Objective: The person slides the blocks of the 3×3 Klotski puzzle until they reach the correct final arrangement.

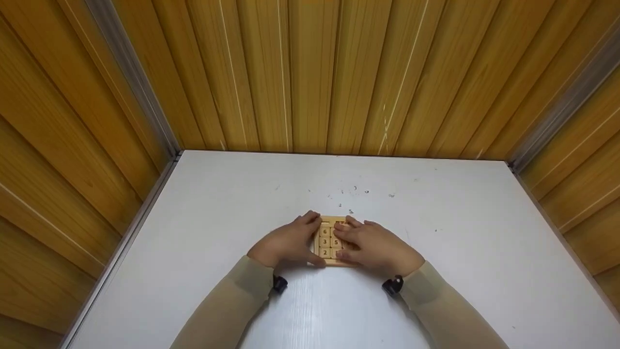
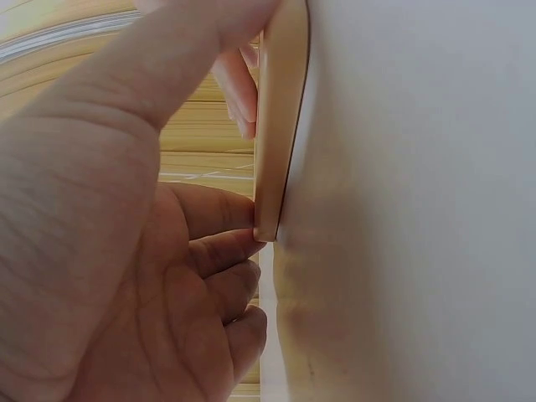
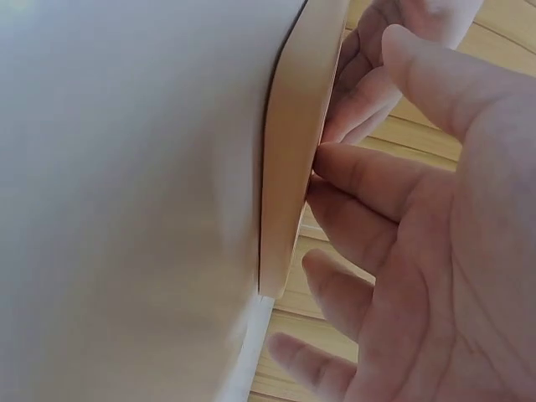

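A wooden number slide puzzle [image 1: 325,242] lies flat on the white table, its tiles 6, 3, 5 and 2 readable; the right side is largely covered. My left hand [image 1: 288,242] grips the frame at its left side, thumb at the near edge and fingers at the far corner. In the left wrist view the fingertips press against the end of the wooden frame [image 2: 280,109]. My right hand [image 1: 380,245] reaches over the right side with fingertips on the tiles. The right wrist view shows two fingertips touching the top face beside the frame's thick side [image 3: 289,167], other fingers held off it.
Dark specks and scuffs [image 1: 366,191] mark the white table [image 1: 232,194] beyond the puzzle. Wood-patterned panels [image 1: 310,77] wall in the back and both sides, with metal posts at the corners. A small black device [image 1: 279,284] sits at the left wrist, another [image 1: 393,285] at the right.
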A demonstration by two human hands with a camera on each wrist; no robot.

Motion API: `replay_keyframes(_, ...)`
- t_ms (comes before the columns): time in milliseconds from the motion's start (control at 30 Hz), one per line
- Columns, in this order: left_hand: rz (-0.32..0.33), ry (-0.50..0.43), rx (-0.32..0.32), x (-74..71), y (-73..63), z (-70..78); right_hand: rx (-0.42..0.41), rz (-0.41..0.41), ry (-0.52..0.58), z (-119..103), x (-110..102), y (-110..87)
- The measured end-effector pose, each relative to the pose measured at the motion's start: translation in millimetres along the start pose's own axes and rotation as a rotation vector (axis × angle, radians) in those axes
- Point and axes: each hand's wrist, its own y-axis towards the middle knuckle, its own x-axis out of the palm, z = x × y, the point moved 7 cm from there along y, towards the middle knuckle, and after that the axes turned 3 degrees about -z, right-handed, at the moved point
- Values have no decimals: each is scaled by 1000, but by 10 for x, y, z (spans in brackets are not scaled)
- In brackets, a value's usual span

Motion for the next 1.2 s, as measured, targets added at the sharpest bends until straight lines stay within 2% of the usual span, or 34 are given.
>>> replay_keyframes(500,-4,1,-1,7,27,-15,60,-18,30,48,-44,-34)
replay_keyframes(800,-9,-20,-7,14,2,-14,83,-19,16,103,-48,-51)
replay_keyframes(1033,8,-14,19,-1,-4,14,97,-14,1,98,-76,-83)
replay_keyframes(1200,11,-11,16,-5,1,15,102,-9,-13,105,-97,-103)
